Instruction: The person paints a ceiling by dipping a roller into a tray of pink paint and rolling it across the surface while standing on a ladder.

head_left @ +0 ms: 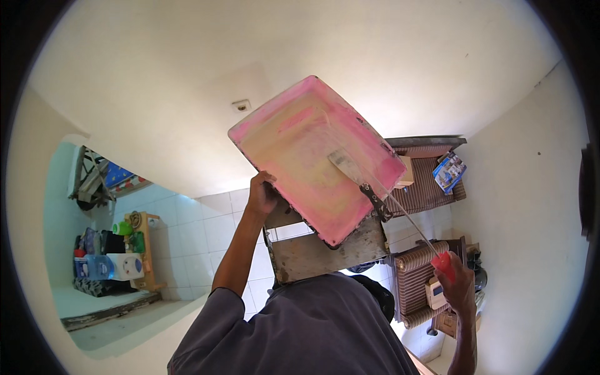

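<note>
My left hand [262,195] grips the left edge of a paint tray [294,140], its fingers mostly hidden behind the rim. Pink and cream paint stains cover the tray, which is tilted. A scraper [345,167] with a broad pale blade and a dark, paint-flecked handle lies on the tray, the handle reaching over its lower right edge. Off to the right, my right hand [459,284] is closed around the red handle of a tool with a long thin metal rod [412,222]. The rod runs up towards the tray's right edge; its far end is hard to make out.
Below the tray stands a worn, paint-spotted step surface [312,257]. A plain wall with a socket [241,106] rises ahead. Striped seats [415,181] holding boxes are on the right. Through an opening at left, a water dispenser [125,267] and a wooden stand [149,250] show.
</note>
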The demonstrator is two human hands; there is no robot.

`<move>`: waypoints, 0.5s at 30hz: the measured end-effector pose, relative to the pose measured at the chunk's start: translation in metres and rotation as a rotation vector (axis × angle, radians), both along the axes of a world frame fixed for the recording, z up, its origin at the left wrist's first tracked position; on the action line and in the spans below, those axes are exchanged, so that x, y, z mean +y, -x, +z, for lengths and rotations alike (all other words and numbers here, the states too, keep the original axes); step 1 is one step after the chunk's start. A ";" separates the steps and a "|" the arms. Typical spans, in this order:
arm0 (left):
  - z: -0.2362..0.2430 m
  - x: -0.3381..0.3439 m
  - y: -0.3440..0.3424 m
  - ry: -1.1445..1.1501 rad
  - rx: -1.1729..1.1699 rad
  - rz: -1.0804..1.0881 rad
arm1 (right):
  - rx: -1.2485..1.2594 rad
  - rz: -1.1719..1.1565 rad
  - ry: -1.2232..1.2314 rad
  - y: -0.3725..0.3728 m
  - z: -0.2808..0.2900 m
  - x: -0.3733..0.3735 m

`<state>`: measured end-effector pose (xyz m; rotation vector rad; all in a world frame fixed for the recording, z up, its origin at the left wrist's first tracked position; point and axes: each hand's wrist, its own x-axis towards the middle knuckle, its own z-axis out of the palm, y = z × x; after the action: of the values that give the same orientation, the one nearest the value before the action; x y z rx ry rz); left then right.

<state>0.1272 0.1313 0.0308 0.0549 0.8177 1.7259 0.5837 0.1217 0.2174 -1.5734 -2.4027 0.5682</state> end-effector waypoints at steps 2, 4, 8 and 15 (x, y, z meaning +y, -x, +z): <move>-0.018 0.002 0.008 -0.038 0.022 -0.021 | -0.025 -0.005 -0.004 0.004 0.001 0.005; -0.026 0.002 0.011 -0.052 0.035 -0.027 | -0.072 -0.011 0.004 0.007 0.004 0.006; -0.024 0.004 0.008 -0.021 0.025 -0.024 | -0.027 -0.020 0.024 0.010 0.006 0.007; -0.033 0.002 0.012 -0.101 -0.002 -0.084 | -0.091 -0.037 0.043 0.013 0.012 0.004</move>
<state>0.1152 0.1333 -0.0021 0.1536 0.7170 1.6865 0.5709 0.1262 0.2295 -1.6929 -2.4364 0.5563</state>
